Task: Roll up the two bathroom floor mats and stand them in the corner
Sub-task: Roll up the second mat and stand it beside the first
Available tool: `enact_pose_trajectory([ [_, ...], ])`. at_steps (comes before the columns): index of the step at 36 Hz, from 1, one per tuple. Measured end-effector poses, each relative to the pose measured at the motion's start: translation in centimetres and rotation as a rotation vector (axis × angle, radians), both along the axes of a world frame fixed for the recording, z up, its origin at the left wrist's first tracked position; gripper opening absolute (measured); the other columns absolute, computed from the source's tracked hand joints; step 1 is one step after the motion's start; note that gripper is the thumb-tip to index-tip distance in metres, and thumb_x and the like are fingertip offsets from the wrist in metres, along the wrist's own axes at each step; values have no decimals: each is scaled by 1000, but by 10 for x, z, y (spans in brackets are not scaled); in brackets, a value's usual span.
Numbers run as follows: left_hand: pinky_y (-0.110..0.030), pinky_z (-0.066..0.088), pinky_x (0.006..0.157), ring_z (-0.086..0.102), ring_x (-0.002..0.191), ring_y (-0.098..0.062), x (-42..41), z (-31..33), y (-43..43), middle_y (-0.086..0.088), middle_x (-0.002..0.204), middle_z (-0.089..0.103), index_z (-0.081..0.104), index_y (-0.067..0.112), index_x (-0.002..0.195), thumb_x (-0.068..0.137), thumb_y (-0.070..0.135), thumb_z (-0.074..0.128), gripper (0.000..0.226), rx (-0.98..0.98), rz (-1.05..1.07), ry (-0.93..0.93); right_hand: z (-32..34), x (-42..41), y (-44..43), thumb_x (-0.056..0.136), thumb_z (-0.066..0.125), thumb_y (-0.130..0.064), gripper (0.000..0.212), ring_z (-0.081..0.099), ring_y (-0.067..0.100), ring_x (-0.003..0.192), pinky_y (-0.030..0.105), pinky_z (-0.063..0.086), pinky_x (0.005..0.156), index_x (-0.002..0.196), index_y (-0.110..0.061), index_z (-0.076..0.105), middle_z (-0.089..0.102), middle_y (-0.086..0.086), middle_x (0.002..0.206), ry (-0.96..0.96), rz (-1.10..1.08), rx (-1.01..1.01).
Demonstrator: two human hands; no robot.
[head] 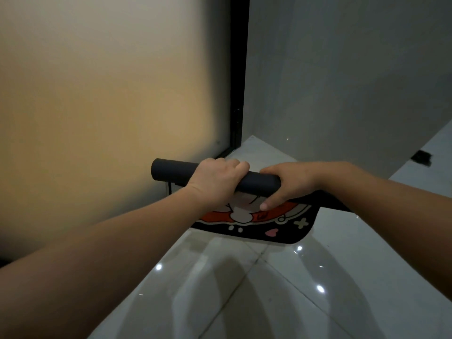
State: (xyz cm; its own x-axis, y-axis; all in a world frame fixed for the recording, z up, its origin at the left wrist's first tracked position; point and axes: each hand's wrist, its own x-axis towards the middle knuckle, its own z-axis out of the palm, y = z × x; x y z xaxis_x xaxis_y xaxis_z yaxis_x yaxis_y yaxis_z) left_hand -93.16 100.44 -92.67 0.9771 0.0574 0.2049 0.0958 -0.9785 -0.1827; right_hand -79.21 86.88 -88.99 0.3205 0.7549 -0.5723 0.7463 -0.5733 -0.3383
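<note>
Both forearms reach toward 12 o'clock, left hand [215, 182] and right hand [291, 182] clamped on 1 half-rolled mat [281, 223], corner [252, 143] just beyond; no 2nd mat visible.

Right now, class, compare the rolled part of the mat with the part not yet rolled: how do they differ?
The rolled part is a plain dark tube; the unrolled part shows a red, white and pink cartoon print on black. The rolled part is tightly wound; the unrolled part hangs as a loose sheet. The left hand grips the rolled part, while the right hand also touches the unrolled part. Both belong to one mat.
</note>
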Motion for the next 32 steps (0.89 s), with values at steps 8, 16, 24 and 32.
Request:
enact_pose_trajectory([
  [8,-31,41,71,58,103,-19,8,-3,14,4,122,52,35,25,129,74,52,65,68,-245,2,129,-8,-6,1,80,64,-39,19,53,16,67,29,36,56,92,-26,55,61,-1,83,-421,152,151],
  [16,-34,47,91,58,105,-21,8,-3,18,2,125,57,27,28,140,68,53,74,89,-614,153,409,-20,-9,-15,87,52,-23,11,46,18,64,29,28,54,97,-20,49,58,-1,83,-819,403,435],
  [24,-34,49,68,60,81,-21,10,-6,18,3,89,63,54,26,101,72,34,68,32,-578,141,316,-20,-2,-11,84,57,-34,21,50,17,66,31,41,55,100,-24,49,57,-3,84,-832,385,411],
  [32,-33,30,59,60,86,-24,-3,-10,12,1,102,59,46,21,110,83,30,56,29,-1,-42,31,-13,4,-6,55,69,-76,112,48,21,125,34,42,99,147,-35,19,45,-7,143,-240,26,30],
])
